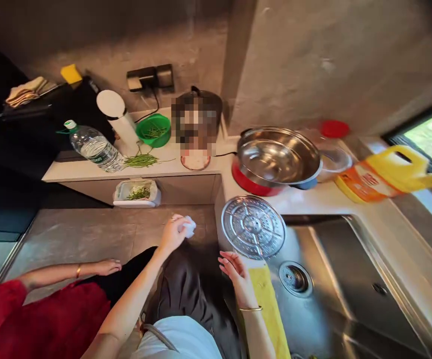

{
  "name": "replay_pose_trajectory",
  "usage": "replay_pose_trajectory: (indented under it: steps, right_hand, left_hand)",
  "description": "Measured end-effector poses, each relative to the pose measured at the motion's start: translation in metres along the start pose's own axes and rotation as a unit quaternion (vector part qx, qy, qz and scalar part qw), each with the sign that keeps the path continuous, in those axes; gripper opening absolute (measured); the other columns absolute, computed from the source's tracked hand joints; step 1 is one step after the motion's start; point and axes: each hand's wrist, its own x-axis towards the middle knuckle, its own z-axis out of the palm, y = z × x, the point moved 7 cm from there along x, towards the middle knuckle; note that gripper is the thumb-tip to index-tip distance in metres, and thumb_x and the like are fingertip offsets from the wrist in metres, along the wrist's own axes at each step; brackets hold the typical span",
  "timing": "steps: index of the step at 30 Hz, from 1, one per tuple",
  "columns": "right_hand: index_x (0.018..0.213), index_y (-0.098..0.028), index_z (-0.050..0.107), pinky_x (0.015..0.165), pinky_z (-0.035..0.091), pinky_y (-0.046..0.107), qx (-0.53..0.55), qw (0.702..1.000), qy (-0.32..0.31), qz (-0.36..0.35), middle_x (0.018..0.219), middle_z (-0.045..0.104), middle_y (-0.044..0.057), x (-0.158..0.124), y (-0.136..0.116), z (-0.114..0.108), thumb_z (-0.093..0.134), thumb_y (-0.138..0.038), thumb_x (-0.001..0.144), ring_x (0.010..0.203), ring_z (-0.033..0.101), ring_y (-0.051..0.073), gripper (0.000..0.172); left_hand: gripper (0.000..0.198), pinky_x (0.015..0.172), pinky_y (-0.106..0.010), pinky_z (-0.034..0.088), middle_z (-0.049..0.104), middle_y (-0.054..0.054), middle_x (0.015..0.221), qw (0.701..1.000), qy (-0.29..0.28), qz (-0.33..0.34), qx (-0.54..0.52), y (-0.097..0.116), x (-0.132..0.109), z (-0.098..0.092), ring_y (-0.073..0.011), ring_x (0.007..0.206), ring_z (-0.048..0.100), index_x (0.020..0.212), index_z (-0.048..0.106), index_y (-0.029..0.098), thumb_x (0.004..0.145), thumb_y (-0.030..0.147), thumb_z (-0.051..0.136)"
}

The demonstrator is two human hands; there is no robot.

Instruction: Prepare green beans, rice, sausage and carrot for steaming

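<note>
In my left hand (pixel 174 234), whose fingers are closed, is a small crumpled white tissue (pixel 189 227), held above the floor in front of me. My right hand (pixel 237 276) has its fingers loosely apart and holds nothing. It hovers beside the sink's near edge, close to a yellow cloth (pixel 262 289). Just beyond it, a round perforated metal steamer rack (pixel 238 227) lies at the sink's corner. A white bin (pixel 137 203) with green scraps in it hangs from the cabinet front, ahead of my left hand.
A steel pot (pixel 275 154), yellow oil jug (pixel 376 174), water bottle (pixel 99 147), green bowl (pixel 163 132) and loose green stalks (pixel 141 160) stand or lie on the counter (pixel 66 164). The sink (pixel 294 324) is at right. A person in a red sleeve (pixel 51 319) is close at left.
</note>
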Motion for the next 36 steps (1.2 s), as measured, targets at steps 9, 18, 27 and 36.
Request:
replay_pose_trajectory:
  steps: [9, 18, 27, 36]
  right_hand:
    - [0.088, -0.026, 0.069, 0.078, 0.054, 0.035, -0.027, 0.995, -0.051, 0.076, 0.097, 0.073, 0.005, 0.113, 0.026, 0.206, 0.08, -0.046, 0.063, 0.086, 0.069, 0.02, 0.034]
    - [0.099, -0.029, 0.067, 0.076, 0.056, 0.035, 0.096, 0.979, 0.174, 0.047, 0.107, 0.069, 0.004, 0.139, -0.042, 0.128, 0.078, -0.047, 0.066, 0.1, 0.065, 0.021, 0.04]
    - [0.109, -0.033, 0.061, 0.072, 0.057, 0.031, 0.053, 0.906, 0.411, -0.084, 0.121, 0.06, 0.003, 0.133, -0.163, -0.069, 0.07, -0.053, 0.067, 0.107, 0.059, 0.02, 0.047]
    - [0.125, -0.035, 0.051, 0.067, 0.054, 0.035, 0.046, 0.931, 0.36, -0.033, 0.148, 0.04, 0.006, 0.2, -0.194, -0.101, 0.076, -0.059, 0.057, 0.127, 0.045, 0.029, 0.077]
  left_hand:
    - [0.036, 0.103, -0.054, 0.031, 0.061, -0.019, 0.118, 0.937, 0.121, -0.308, 0.108, -0.273, 0.134, -0.185, -0.0372, 0.124, 0.046, 0.109, 0.059, 0.014, 0.074, 0.02, 0.057]
    - [0.031, 0.102, -0.047, 0.038, 0.065, -0.014, 0.12, 0.968, -0.118, -0.22, -0.024, -0.254, 0.212, -0.095, -0.0337, 0.123, 0.052, 0.101, 0.067, 0.021, 0.077, 0.038, 0.057]
    - [0.036, 0.107, -0.041, 0.038, 0.065, -0.012, 0.12, 0.926, -0.204, 0.001, -0.317, -0.01, 0.295, 0.04, -0.0264, 0.117, 0.057, 0.106, 0.067, 0.018, 0.078, 0.04, 0.064]
    - [0.051, 0.108, -0.039, 0.035, 0.047, -0.019, 0.142, 0.942, -0.156, -0.061, -0.291, 0.06, 0.36, 0.132, -0.0266, 0.131, 0.046, 0.129, 0.05, 0.011, 0.086, 0.037, 0.055]
